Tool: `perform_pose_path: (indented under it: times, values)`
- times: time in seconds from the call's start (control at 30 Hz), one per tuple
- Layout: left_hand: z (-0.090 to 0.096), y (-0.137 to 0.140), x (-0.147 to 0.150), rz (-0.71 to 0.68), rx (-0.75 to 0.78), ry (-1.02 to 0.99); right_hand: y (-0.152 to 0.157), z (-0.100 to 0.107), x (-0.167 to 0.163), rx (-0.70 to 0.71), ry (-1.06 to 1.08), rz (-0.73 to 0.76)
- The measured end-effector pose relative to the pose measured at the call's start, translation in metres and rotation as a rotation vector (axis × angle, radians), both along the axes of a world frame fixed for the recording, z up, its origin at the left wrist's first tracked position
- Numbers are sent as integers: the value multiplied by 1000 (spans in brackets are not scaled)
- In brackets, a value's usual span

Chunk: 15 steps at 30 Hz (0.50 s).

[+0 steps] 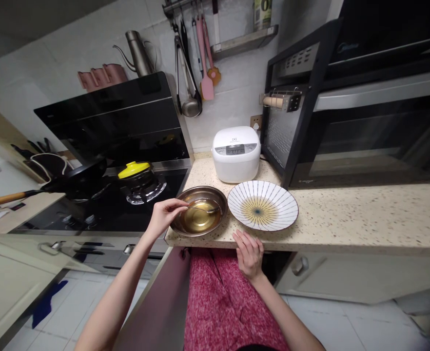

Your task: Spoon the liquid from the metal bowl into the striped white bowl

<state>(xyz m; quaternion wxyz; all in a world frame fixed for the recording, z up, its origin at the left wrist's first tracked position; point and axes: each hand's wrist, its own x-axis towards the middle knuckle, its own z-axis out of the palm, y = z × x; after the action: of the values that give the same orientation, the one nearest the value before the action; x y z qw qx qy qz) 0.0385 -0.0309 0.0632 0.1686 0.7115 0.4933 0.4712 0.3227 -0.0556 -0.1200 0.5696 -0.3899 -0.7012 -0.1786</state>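
My left hand (169, 213) pinches the thin handle of a metal spoon (196, 208). The spoon's far end reaches into a steel bowl (176, 225) that holds a clear yellowish liquid (201, 222). To the right of the bowl lies a white plate (284, 204) with dark radiating lines and a yellowish middle; whether that colour is liquid or pattern I cannot tell. Just below the plate, my right hand (249, 252) is at the counter's front edge, fingers stretched out and holding nothing.
Behind the plate stands a white rice cooker (237, 156). A black oven (376, 136) is on the right of the speckled counter (364, 219). On the stove at left are a wok (76, 178) and a yellow-lidded pot (134, 170). An opened cabinet door (156, 302) is below.
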Motion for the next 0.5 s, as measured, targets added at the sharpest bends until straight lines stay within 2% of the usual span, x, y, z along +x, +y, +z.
perform_pose_path:
  times: [0.2, 0.5]
  values:
    - [-2, 4, 7, -14, -178, -259, 1, -2, 1, 4, -22, -20]
    - [2, 5, 18, -59, -248, -348, 1, -4, 1, 5, -28, -20]
